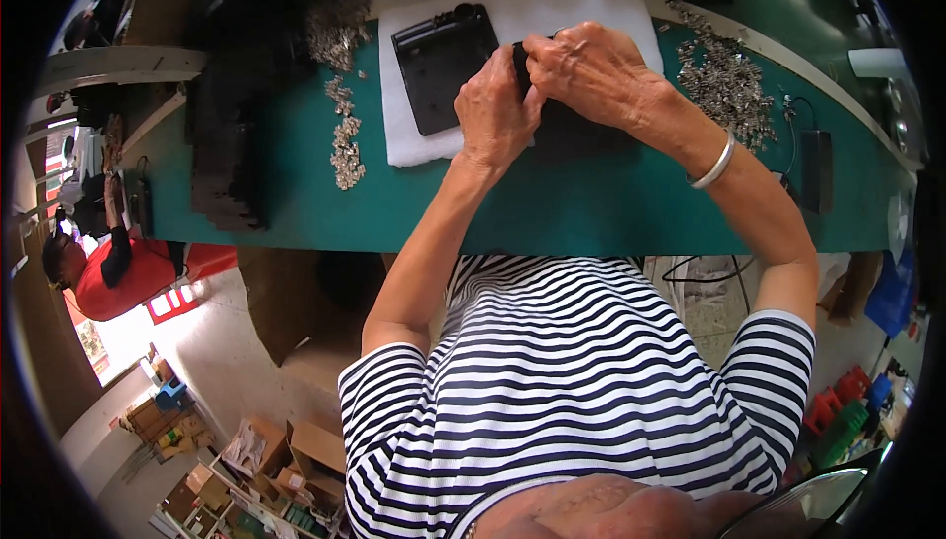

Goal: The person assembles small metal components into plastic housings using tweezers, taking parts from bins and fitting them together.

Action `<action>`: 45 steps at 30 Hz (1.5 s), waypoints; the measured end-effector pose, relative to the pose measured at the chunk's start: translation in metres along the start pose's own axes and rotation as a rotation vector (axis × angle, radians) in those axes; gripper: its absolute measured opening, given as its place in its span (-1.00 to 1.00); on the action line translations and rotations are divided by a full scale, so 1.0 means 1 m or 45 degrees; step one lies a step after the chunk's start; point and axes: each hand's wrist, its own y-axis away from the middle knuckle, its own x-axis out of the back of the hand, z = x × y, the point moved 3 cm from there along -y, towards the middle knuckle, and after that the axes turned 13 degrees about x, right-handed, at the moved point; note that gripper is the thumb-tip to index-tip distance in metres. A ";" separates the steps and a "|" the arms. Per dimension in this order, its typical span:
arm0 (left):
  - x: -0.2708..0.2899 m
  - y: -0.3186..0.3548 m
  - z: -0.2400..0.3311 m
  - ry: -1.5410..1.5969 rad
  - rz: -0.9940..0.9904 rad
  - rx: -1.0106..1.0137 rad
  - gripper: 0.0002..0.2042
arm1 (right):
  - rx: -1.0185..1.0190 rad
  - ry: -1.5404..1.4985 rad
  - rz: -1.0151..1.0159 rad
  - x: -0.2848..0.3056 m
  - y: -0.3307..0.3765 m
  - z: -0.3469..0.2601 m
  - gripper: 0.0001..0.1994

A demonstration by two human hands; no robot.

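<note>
My left hand [496, 110] and my right hand [596, 74] meet above a white foam sheet [419, 150]. The fingers of both are closed on a black part [521, 64], mostly hidden behind them, so its full shape cannot be made out. Just left of my left hand, a black, roughly rectangular plastic housing [434, 81] with a raised far edge lies on the sheet. Loose heaps of small shiny metal pieces sit on either side, one heap [346, 155] at the left and a larger heap [729, 91] at the right.
The green tabletop [394, 214] runs across in front of me. Dark stacked parts [227, 155] stand at its left, and a black box with a cable [816, 169] lies at its right. A person in red [123, 278] is farther left. Cardboard boxes [315, 450] stand below.
</note>
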 end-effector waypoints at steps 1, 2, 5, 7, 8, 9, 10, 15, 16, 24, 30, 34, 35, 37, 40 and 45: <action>-0.002 -0.003 -0.001 0.009 -0.067 0.075 -0.52 | 0.007 -0.081 0.111 -0.006 0.005 0.006 -0.94; -0.001 -0.004 0.002 0.015 -0.052 0.053 -0.52 | 0.026 -0.165 0.222 -0.010 0.011 0.010 -0.94; 0.001 -0.001 0.002 0.072 -0.094 0.188 -0.48 | -0.216 -0.346 0.307 -0.015 0.030 0.007 -0.95; 0.004 -0.004 0.004 -0.003 -0.084 0.192 -0.44 | -0.285 -0.348 0.358 -0.011 0.037 0.003 -0.96; 0.005 -0.005 0.004 0.027 -0.099 0.166 -0.42 | -0.354 -0.353 0.413 -0.010 0.040 0.002 -0.97; 0.005 -0.002 0.002 0.024 -0.104 0.173 -0.42 | -0.354 -0.362 0.410 -0.012 0.041 -0.001 -0.97; 0.004 -0.004 0.002 0.009 -0.101 0.169 -0.41 | -0.359 -0.338 0.412 -0.014 0.042 0.000 -0.97; 0.001 -0.007 0.001 0.010 -0.128 0.183 -0.40 | -0.345 -0.361 0.426 -0.019 0.040 0.001 -0.97; 0.002 -0.006 0.001 0.022 -0.129 0.192 -0.40 | -0.358 -0.374 0.391 -0.018 0.039 0.001 -0.96; 0.006 -0.006 0.003 0.152 -0.141 0.214 -0.43 | -0.896 -0.736 0.914 -0.033 0.083 0.029 -0.81; 0.015 -0.003 0.010 0.428 -0.199 0.179 -0.53 | -1.100 -1.388 0.797 -0.046 0.095 0.026 -0.70; 0.029 0.000 0.035 0.802 -0.210 0.145 -0.55 | -1.090 -1.495 1.038 0.002 0.105 0.021 -0.75; 0.032 0.000 0.044 0.924 -0.199 0.105 -0.55 | -1.102 -1.476 1.118 0.020 0.111 0.019 -0.77; 0.038 0.001 0.057 0.948 -0.261 0.145 -0.56 | -0.966 -1.060 1.117 0.069 0.108 0.007 -0.77; 0.033 0.004 0.071 1.640 -0.773 0.311 -0.47 | -0.594 -0.503 1.177 0.091 0.091 -0.019 -0.72; 0.027 0.002 0.058 1.423 -0.975 0.496 -0.54 | -0.492 -0.411 1.006 0.049 0.070 -0.062 -0.64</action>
